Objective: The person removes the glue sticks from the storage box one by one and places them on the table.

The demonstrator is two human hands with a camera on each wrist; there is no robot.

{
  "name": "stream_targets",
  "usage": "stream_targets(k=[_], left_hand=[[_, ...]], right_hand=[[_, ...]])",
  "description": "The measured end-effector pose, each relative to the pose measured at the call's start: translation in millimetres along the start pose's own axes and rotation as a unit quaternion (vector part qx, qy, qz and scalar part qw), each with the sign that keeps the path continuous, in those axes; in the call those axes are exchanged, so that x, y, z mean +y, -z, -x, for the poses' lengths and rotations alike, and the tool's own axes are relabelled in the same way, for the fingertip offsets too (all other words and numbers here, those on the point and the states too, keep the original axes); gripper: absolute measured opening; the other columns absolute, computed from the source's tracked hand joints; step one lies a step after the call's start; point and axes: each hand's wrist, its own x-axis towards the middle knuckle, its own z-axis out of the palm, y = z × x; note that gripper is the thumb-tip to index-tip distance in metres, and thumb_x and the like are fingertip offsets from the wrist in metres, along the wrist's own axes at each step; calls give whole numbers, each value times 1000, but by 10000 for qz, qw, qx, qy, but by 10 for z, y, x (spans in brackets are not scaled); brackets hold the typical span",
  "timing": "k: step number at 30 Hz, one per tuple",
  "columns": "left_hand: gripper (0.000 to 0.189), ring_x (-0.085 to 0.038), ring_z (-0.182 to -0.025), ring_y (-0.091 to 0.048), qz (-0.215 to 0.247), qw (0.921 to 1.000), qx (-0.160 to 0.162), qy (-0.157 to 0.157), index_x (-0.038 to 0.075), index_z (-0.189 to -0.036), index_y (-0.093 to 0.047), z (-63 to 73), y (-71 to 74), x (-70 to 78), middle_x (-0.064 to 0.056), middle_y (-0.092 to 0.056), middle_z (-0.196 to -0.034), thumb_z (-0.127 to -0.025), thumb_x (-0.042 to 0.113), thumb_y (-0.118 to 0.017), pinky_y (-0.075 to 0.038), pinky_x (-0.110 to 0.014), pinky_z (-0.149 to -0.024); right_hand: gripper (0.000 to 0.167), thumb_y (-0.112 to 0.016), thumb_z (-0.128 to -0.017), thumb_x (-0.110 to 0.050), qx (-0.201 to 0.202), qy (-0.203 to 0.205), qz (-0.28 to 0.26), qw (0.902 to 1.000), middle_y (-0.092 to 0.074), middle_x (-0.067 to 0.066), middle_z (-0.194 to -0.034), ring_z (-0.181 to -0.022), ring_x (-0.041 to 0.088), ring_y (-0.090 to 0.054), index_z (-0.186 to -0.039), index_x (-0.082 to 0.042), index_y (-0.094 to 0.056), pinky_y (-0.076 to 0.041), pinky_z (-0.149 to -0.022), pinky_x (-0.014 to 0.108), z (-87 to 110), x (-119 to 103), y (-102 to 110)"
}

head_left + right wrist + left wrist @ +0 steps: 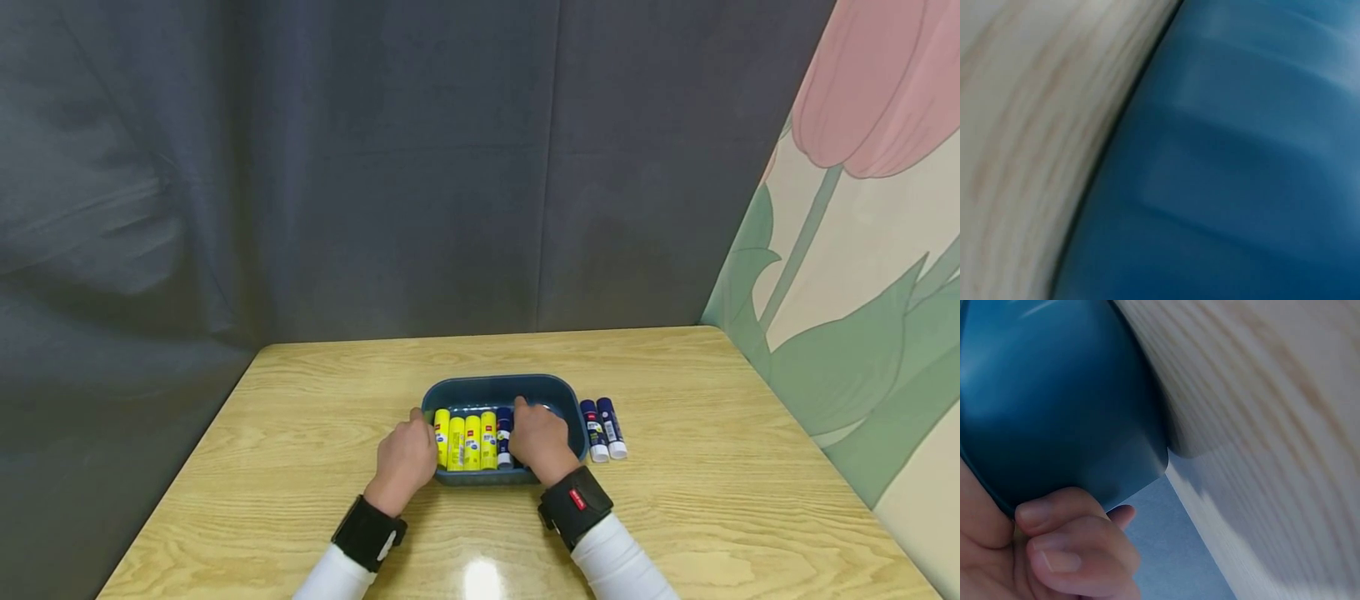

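A dark blue plastic bin (495, 478) sits on the table with a row of glue sticks in its left part. Several yellow glue sticks (472, 443) lie side by side, then a dark blue one (504, 435). My left hand (407, 454) grips the bin's left rim, its curled fingers (1085, 550) against the outer wall in the left wrist view. Over the bin, just right of the dark blue stick, my right hand (540, 435) reaches down with bent fingers; I cannot tell what is under them. In the right wrist view, the blurred bin wall (1229, 175) covers most.
Two dark blue glue sticks with white ends (593, 430) lie side by side on the wooden table (300, 417), close to the bin's right wall. A dark grey curtain (412, 183) hangs behind the table. On the right is a wall painted with tulips (862, 292).
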Motion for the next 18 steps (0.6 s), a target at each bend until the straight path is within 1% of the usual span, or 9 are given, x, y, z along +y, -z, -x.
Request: stream_targets(k=[7, 14, 18], left_hand=[[33, -13, -40, -41, 16, 10000, -1, -17, -8, -105, -45, 7, -4, 4, -4, -42, -54, -90, 21, -36, -31, -27, -35], [33, -13, -40, -41, -46, 10000, 49, -29, -7, -105, -45, 4, -8, -9, -5, -42, -55, -90, 21, -37, -31, -27, -35], [33, -13, -40, -41, -48, 10000, 33, -34, -8, -106, -45, 3, -1, -7, -5, -42, -55, -90, 21, -37, -31, -27, -35]], right_hand=[[61, -67, -71, -23, -58, 15, -32, 10000, -57, 14, -96, -71, 24, -54, -124, -8, -43, -44, -55, 41, 14, 7, 21], [61, -66, -72, -23, -63, 37, -81, 9999, -57, 15, -96, -70, 24, -54, -125, -7, -41, -44, -52, 39, 19, 4, 18], [61, -66, -72, -23, -73, -1, -57, 10000, -56, 15, -99, -71, 24, -54, -126, -7, -41, -44, -55, 40, 9, -2, 11]])
